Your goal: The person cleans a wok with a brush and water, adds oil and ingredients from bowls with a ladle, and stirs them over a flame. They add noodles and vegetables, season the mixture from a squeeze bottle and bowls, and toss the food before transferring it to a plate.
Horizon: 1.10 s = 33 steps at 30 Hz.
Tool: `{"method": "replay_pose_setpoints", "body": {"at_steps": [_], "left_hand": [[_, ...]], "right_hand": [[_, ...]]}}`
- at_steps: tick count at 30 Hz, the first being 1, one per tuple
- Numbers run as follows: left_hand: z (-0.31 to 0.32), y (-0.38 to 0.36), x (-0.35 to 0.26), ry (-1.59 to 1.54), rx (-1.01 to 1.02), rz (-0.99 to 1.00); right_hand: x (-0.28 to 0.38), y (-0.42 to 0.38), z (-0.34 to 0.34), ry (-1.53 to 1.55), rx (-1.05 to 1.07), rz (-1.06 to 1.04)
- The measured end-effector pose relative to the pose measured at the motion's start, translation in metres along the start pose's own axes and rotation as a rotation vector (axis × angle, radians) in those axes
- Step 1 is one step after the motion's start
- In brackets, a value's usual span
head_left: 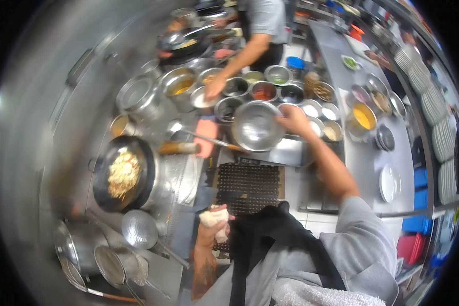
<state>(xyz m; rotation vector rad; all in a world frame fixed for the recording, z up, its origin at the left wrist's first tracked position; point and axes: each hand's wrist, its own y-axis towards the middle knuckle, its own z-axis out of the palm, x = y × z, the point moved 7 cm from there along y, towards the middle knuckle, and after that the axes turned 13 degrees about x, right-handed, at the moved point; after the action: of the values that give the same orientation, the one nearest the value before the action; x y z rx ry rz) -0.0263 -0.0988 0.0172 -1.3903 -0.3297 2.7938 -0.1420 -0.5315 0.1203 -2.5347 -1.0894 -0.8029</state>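
My right hand (295, 121) grips the rim of a round metal bowl (259, 126), which looks empty and is held over the near edge of the ingredient containers. Low in front of my body, my left hand (214, 227) is closed around a crumpled white cloth (214, 218). A black wok (123, 173) on the stove at the left holds pale, chopped food (123, 172). Between wok and bowl lie a ladle (204, 135) and a brush (179, 148) with a wooden part.
A co-worker's arm (245, 60) reaches into the containers (264, 92) ahead. A perforated skimmer (139, 229), strainers (110, 265) and a pot (79, 245) stand lower left. On the right counter (392, 153) are a yellow-filled bowl (364, 116) and a white plate (390, 183); stacked plates (433, 104) line a shelf.
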Motion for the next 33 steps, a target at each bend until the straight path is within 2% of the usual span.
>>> {"method": "replay_pose_setpoints", "body": {"at_steps": [1, 3, 4, 5, 7, 8, 9, 10, 11, 13, 15, 16, 17, 18, 19, 20, 21, 22, 23, 25, 26, 27, 29, 30, 31, 33], "left_hand": [[0.015, 0.020, 0.007, 0.014, 0.034, -0.037], [0.044, 0.067, 0.027, -0.103, 0.090, -0.089], [0.071, 0.087, 0.034, -0.154, 0.157, -0.113], [0.084, 0.105, 0.049, -0.149, 0.163, -0.173], [0.122, 0.140, 0.072, -0.048, 0.264, -0.222], [0.146, 0.154, 0.077, 0.015, 0.272, -0.254], [0.166, 0.168, 0.085, 0.028, 0.294, -0.288], [0.183, 0.176, 0.087, 0.070, 0.314, -0.323], [0.198, 0.183, 0.093, 0.115, 0.331, -0.358], [0.222, 0.195, 0.097, 0.150, 0.350, -0.398], [0.236, 0.201, 0.101, 0.159, 0.366, -0.442], [0.237, 0.205, 0.105, 0.165, 0.369, -0.458], [0.240, 0.208, 0.109, 0.172, 0.373, -0.464], [0.240, 0.211, 0.113, 0.179, 0.367, -0.490], [0.241, 0.213, 0.117, 0.182, 0.360, -0.517], [0.243, 0.215, 0.119, 0.182, 0.360, -0.528], [0.245, 0.217, 0.120, 0.191, 0.356, -0.535], [0.248, 0.220, 0.120, 0.199, 0.351, -0.539], [0.250, 0.223, 0.120, 0.199, 0.347, -0.545], [0.257, 0.225, 0.121, 0.182, 0.354, -0.540], [0.258, 0.226, 0.120, 0.184, 0.349, -0.540], [0.257, 0.228, 0.122, 0.179, 0.348, -0.545], [0.254, 0.228, 0.129, 0.130, 0.364, -0.547], [0.254, 0.228, 0.131, 0.117, 0.331, -0.553], [0.253, 0.230, 0.133, 0.102, 0.313, -0.540], [0.252, 0.227, 0.134, 0.056, 0.376, -0.534]], "right_hand": [[-0.082, -0.027, -0.027, -0.015, -0.004, 0.115], [-0.217, -0.106, -0.097, 0.239, -0.152, 0.331], [-0.266, -0.153, -0.135, 0.248, -0.298, 0.383], [-0.289, -0.207, -0.178, 0.128, -0.487, 0.455], [-0.376, -0.298, -0.220, 0.428, -0.857, 0.551], [-0.393, -0.335, -0.237, 0.510, -0.946, 0.676], [-0.453, -0.378, -0.244, 0.377, -1.208, 0.865], [-0.538, -0.408, -0.248, 0.380, -1.214, 0.883], [-0.616, -0.445, -0.236, 0.335, -1.318, 1.260], [-0.617, -0.462, -0.248, -0.553, -0.596, 1.370], [-0.645, -0.487, -0.243, -0.439, -0.594, 1.410], [-0.661, -0.496, -0.232, 0.355, -0.992, 1.088], [-0.673, -0.493, -0.219, 1.123, -1.274, 0.606], [-0.675, -0.498, -0.215, 1.256, -1.309, 0.517], [-0.658, -0.505, -0.216, 1.255, -1.317, 0.527], [-0.635, -0.524, -0.226, 0.628, -1.142, 1.023], [-0.603, -0.527, -0.240, -0.032, -0.856, 1.399], [-0.560, -0.524, -0.241, -0.090, -0.777, 1.594], [-0.563, -0.527, -0.235, -0.089, -0.770, 1.598], [-0.576, -0.549, -0.204, 0.106, -0.682, 1.662], [-0.618, -0.559, -0.190, 0.121, -0.584, 1.645], [-0.661, -0.567, -0.166, 0.117, -0.580, 1.650], [-0.712, -0.544, -0.139, -0.015, -0.524, 1.231], [-0.600, -0.506, -0.169, -0.303, -0.516, 1.202], [-0.589, -0.497, -0.169, -0.313, -0.502, 1.180], [-0.590, -0.479, -0.167, -0.261, -0.436, 1.293]]}}
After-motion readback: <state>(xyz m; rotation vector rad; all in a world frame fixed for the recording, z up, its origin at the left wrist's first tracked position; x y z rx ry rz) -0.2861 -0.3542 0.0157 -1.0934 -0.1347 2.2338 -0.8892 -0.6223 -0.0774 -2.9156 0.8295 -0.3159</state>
